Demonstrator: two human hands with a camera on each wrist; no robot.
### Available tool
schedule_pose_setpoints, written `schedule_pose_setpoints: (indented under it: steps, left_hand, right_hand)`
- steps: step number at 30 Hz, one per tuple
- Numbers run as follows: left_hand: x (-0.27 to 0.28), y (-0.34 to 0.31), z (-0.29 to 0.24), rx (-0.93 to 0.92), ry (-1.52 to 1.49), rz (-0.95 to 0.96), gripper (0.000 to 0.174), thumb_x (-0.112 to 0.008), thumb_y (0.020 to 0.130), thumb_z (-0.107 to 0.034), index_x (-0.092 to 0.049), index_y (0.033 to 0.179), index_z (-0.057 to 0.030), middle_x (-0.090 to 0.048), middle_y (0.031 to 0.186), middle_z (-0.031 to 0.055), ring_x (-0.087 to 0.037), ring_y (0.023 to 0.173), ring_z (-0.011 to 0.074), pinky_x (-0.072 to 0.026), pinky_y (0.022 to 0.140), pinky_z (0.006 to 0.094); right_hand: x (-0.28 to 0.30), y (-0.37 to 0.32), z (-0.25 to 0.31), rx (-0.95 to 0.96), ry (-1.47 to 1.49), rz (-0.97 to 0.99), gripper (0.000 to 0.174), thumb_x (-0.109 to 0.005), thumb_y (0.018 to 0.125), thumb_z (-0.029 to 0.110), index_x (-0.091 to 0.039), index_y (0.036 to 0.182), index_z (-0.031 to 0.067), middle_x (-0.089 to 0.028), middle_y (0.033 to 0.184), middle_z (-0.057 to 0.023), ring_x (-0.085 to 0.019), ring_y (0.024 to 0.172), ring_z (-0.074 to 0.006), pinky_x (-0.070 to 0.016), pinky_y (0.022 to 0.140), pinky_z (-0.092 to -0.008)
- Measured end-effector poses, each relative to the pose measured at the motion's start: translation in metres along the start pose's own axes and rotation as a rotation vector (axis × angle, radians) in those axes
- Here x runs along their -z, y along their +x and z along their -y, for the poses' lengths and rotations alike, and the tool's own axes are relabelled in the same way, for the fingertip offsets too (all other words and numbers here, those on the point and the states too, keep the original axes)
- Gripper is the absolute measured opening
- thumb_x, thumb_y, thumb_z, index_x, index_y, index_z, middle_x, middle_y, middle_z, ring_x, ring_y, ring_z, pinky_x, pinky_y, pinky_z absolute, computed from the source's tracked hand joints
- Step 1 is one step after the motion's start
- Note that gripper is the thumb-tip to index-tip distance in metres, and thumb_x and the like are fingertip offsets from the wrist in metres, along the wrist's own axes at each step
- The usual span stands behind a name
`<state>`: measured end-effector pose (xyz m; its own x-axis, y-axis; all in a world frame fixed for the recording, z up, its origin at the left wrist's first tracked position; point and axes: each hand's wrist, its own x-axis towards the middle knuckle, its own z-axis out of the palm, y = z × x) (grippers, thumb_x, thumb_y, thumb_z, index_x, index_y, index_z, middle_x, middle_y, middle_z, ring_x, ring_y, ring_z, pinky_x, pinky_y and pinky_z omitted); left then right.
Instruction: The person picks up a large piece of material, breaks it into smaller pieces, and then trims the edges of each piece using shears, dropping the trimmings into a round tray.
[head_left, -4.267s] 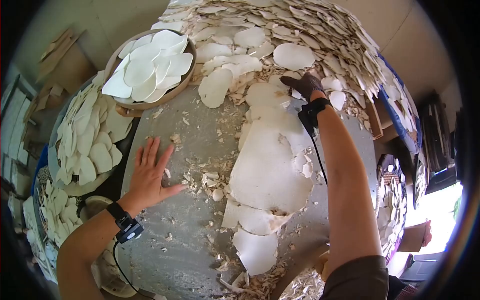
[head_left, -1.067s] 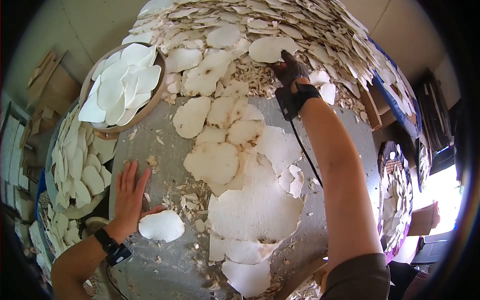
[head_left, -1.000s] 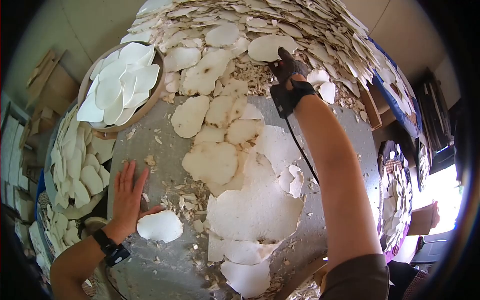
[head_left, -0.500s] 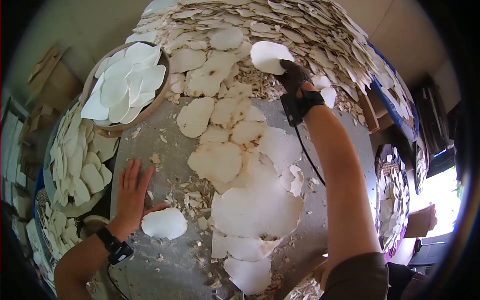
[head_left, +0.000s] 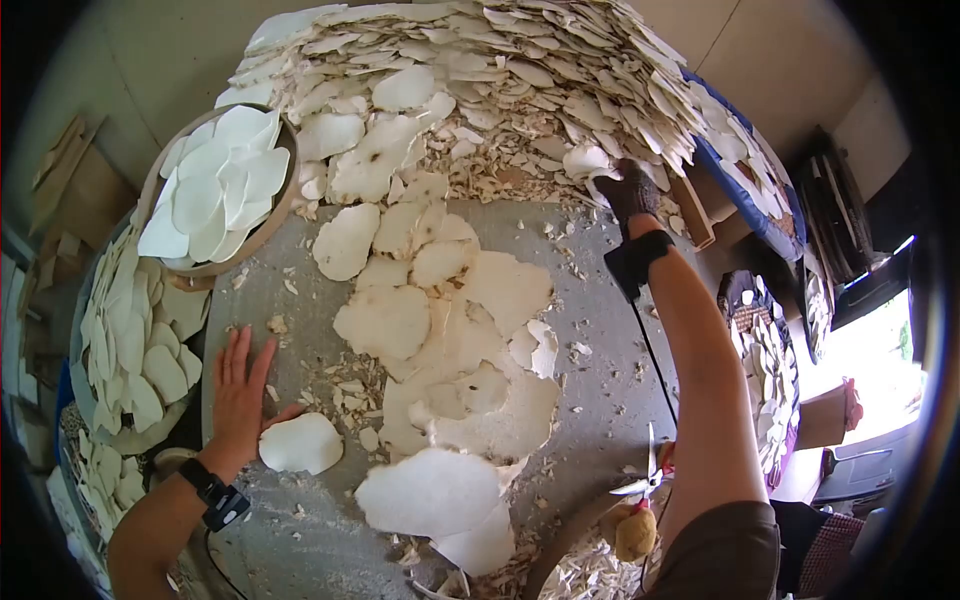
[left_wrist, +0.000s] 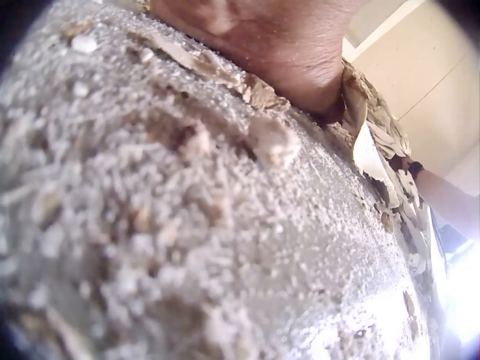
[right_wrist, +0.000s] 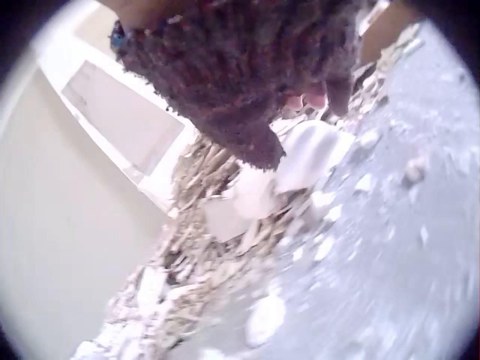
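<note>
My bare left hand [head_left: 240, 390] lies on the grey tabletop [head_left: 275, 520] with its fingers straight and thumb out. By the thumb sits a thin, off-white oval slice [head_left: 302, 444]. At the table's far right edge is my right hand [head_left: 630, 196], in a dark knit glove, thumb and fingers at a small pale slice [right_wrist: 311, 154]; I cannot tell if they grip it. A paler slice [head_left: 585, 160] lies close by. Overlapping flat slices [head_left: 385, 322] with brown marks cover the table's middle. A large slice [head_left: 430, 490] lies at their near end.
A high heap of slices [head_left: 560, 80] rises at the back. A round wooden tray [head_left: 285, 185] with white slices stands at the back left, a basket of slices [head_left: 135, 330] below it. Open scissors [head_left: 650, 468] stick up from a container of chips [head_left: 590, 570] in front.
The right hand has let go of the slice it lifted and moved right to smaller pieces. A large slice now lies at the near end. The left hand stays put; the view shifts.
</note>
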<state>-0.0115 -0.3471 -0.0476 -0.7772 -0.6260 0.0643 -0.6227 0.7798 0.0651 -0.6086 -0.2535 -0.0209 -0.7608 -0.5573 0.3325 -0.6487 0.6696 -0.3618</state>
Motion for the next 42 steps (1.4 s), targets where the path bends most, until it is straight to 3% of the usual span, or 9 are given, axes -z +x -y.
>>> schedule_pose_setpoints:
  steps: [9,18,22,26,29,35,38,39,42]
  left_hand:
    - [-0.002,0.002,-0.001,-0.005,0.054,0.008,0.089,-0.072,0.067,-0.044,-0.032,0.138,-0.0073,-0.021,0.144,0.0220,-0.019,0.134,0.0396,-0.0167,0.108,0.0520]
    - [-0.001,0.004,-0.002,-0.018,0.051,-0.006,0.088,-0.071,0.068,-0.043,-0.033,0.138,-0.0071,-0.023,0.143,0.0223,-0.020,0.134,0.0398,-0.0172,0.108,0.0514]
    - [0.002,0.002,-0.003,-0.008,0.049,-0.002,0.088,-0.073,0.067,-0.039,-0.033,0.138,-0.0083,-0.023,0.143,0.0219,-0.020,0.134,0.0396,-0.0173,0.108,0.0511]
    - [0.003,0.003,-0.003,-0.010,0.021,-0.018,0.088,-0.075,0.067,-0.037,-0.032,0.139,-0.0093,-0.022,0.144,0.0212,-0.020,0.134,0.0388,-0.0169,0.109,0.0508]
    - [0.004,0.000,-0.003,-0.011,0.012,-0.013,0.088,-0.075,0.067,-0.037,-0.032,0.139,-0.0092,-0.021,0.145,0.0207,-0.019,0.134,0.0383,-0.0166,0.109,0.0507]
    - [-0.001,0.001,-0.002,-0.006,0.033,-0.013,0.087,-0.073,0.068,-0.039,-0.032,0.139,-0.0087,-0.020,0.145,0.0203,-0.019,0.134,0.0380,-0.0169,0.109,0.0511]
    - [-0.001,0.002,-0.001,-0.005,0.051,-0.019,0.086,-0.072,0.069,-0.041,-0.032,0.139,-0.0086,-0.021,0.145,0.0207,-0.020,0.134,0.0382,-0.0171,0.108,0.0516]
    - [0.000,0.002,-0.002,-0.005,0.052,-0.019,0.086,-0.071,0.069,-0.042,-0.032,0.139,-0.0086,-0.021,0.145,0.0208,-0.020,0.134,0.0384,-0.0172,0.108,0.0517]
    - [0.000,0.002,0.000,-0.018,0.037,-0.020,0.087,-0.071,0.069,-0.042,-0.032,0.139,-0.0086,-0.021,0.144,0.0212,-0.020,0.134,0.0392,-0.0174,0.108,0.0519]
  right_hand:
    - [-0.021,0.029,0.014,-0.077,-0.055,0.228,0.088,-0.078,0.053,0.051,-0.050,0.118,-0.0019,-0.059,0.113,-0.0234,-0.058,0.105,-0.0344,-0.0460,0.089,-0.0402]
    - [-0.033,0.029,0.056,0.414,-0.015,-0.024,0.078,-0.076,0.058,0.028,-0.048,0.128,0.0062,-0.057,0.117,-0.0206,-0.055,0.108,-0.0342,-0.0441,0.092,-0.0398]
    - [-0.037,0.054,0.066,0.459,-0.028,0.199,0.069,-0.073,0.059,0.028,-0.054,0.122,0.0074,-0.061,0.111,-0.0175,-0.058,0.104,-0.0334,-0.0454,0.090,-0.0382]
    - [-0.033,0.032,0.066,0.401,0.012,0.046,0.061,-0.074,0.061,0.028,-0.058,0.116,0.0054,-0.065,0.104,-0.0162,-0.061,0.097,-0.0300,-0.0476,0.085,-0.0372]
    - [0.004,-0.003,0.078,0.223,0.545,0.269,0.054,-0.071,0.069,0.029,-0.058,0.115,0.0029,-0.063,0.106,-0.0150,-0.060,0.098,-0.0221,-0.0477,0.085,-0.0324]
    - [0.099,-0.065,0.112,0.269,0.928,1.173,0.043,-0.061,0.085,0.038,-0.059,0.112,0.0045,-0.063,0.105,-0.0097,-0.062,0.080,-0.0146,-0.0514,0.072,-0.0308]
    - [0.018,-0.016,0.089,0.234,0.486,0.574,0.031,-0.065,0.081,0.031,-0.063,0.100,0.0057,-0.067,0.081,-0.0093,-0.065,0.071,-0.0222,-0.0526,0.061,-0.0317]
    - [-0.018,0.009,0.075,0.474,0.144,0.226,0.026,-0.064,0.077,0.027,-0.065,0.097,0.0099,-0.068,0.086,-0.0122,-0.065,0.075,-0.0310,-0.0522,0.066,-0.0387]
    - [-0.047,0.021,0.093,0.484,-0.052,-0.086,0.032,-0.060,0.073,0.019,-0.062,0.104,0.0132,-0.063,0.098,-0.0135,-0.059,0.093,-0.0357,-0.0483,0.080,-0.0426]
